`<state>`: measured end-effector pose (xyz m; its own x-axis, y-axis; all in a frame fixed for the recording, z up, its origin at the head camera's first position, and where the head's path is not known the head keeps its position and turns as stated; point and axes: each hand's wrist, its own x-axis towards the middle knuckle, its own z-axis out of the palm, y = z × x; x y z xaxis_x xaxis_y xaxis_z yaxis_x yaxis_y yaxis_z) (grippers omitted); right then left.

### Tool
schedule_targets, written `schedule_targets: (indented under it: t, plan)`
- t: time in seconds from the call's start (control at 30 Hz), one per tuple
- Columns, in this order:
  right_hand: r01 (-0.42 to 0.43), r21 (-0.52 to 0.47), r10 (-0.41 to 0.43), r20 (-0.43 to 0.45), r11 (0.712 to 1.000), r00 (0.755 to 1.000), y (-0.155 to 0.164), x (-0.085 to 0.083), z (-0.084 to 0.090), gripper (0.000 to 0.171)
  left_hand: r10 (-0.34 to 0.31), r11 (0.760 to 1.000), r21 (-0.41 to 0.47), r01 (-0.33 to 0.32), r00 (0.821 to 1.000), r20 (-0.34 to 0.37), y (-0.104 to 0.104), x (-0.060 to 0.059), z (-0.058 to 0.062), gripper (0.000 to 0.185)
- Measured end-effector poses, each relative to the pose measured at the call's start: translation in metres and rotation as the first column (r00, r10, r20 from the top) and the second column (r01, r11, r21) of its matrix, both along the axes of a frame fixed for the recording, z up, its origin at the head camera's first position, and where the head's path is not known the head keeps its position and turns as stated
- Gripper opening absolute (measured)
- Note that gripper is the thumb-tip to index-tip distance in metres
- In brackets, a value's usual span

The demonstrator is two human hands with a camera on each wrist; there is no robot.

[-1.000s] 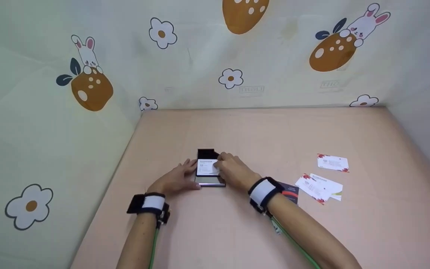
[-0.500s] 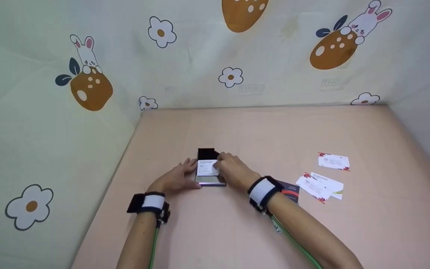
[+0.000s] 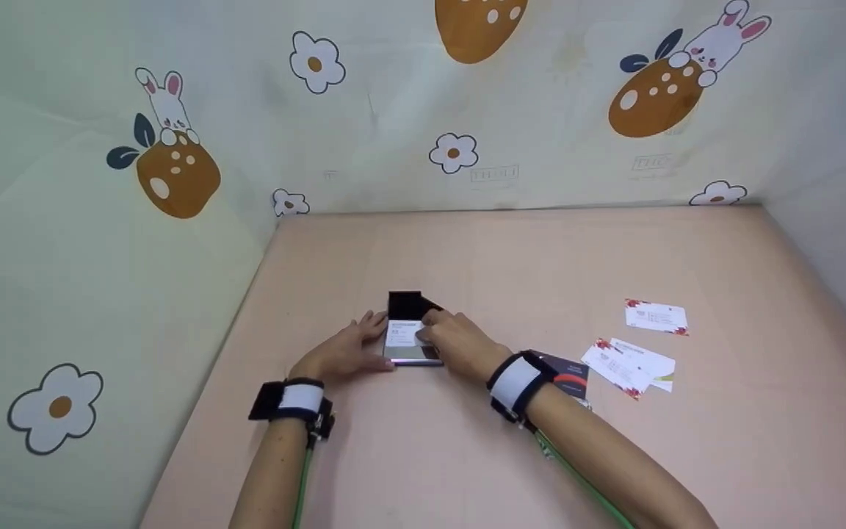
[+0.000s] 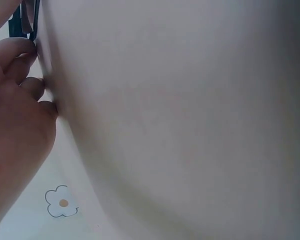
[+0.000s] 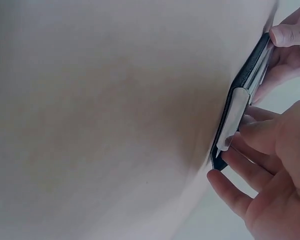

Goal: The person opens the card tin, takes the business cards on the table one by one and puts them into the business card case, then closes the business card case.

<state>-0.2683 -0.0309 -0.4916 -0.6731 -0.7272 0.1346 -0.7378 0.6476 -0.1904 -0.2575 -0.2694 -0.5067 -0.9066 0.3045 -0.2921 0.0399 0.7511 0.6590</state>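
A black card case (image 3: 407, 304) with a silver front (image 3: 410, 355) lies open on the pink table (image 3: 467, 264). A white card (image 3: 401, 333) sits in it, partly covered. My left hand (image 3: 370, 332) grips the case's left edge between thumb and fingers. My right hand (image 3: 435, 328) lies over the card with its fingers curled and pinches it from the right. In the right wrist view the case (image 5: 238, 107) shows edge-on, with my right fingertips (image 5: 252, 131) on its silver part and the left hand's fingers (image 5: 286, 36) at its far end. The left wrist view shows my left hand (image 4: 17, 95) against the tabletop.
Loose business cards lie to the right: one white card (image 3: 655, 316), an overlapping white pair (image 3: 630, 364), and a dark card with a red stripe (image 3: 568, 373) by my right wrist. Patterned walls (image 3: 173, 169) enclose the table at the back and on both sides.
My right hand has slid slightly left and toward me over the white card, so less of the card shows. The left hand has stayed on the case.
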Motion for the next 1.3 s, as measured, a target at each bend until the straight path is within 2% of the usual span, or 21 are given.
schedule_targets:
  t: [0.17, 0.4, 0.63, 0.97, 1.1, 1.3]
  plan:
    - [-0.011, 0.041, 0.01, 0.025, 0.999, 1.0, 0.001, 0.006, 0.001, 0.032, -0.005, 1.0, 0.001, 0.005, 1.0, 0.0, 0.0, 0.0, 0.001, 0.09]
    - [-0.038, 0.087, 0.04, -0.018, 0.995, 0.999, -0.001, 0.014, 0.003, 0.031, 0.018, 1.0, 0.006, -0.018, 1.0, 0.012, -0.001, 0.001, 0.001, 0.09]
    - [-0.04, 0.061, 0.039, 0.012, 0.997, 0.999, -0.002, 0.021, 0.006, 0.036, 0.019, 0.999, 0.025, -0.02, 1.0, 0.005, 0.0, 0.002, 0.001, 0.09]
    - [-0.052, 0.076, 0.051, 0.014, 0.996, 0.999, 0.001, 0.029, 0.006, 0.035, -0.041, 0.999, -0.002, 0.041, 0.999, -0.034, -0.002, 0.0, 0.0, 0.089]
    - [-0.051, 0.061, 0.049, 0.035, 0.997, 0.998, 0.007, 0.031, 0.01, 0.041, -0.031, 1.0, -0.005, 0.031, 0.999, -0.017, -0.002, -0.001, 0.0, 0.09]
    - [-0.037, 0.027, 0.036, 0.011, 0.999, 0.999, 0.021, 0.038, 0.021, 0.039, -0.022, 1.0, -0.004, 0.022, 1.0, -0.003, -0.001, 0.0, 0.001, 0.09]
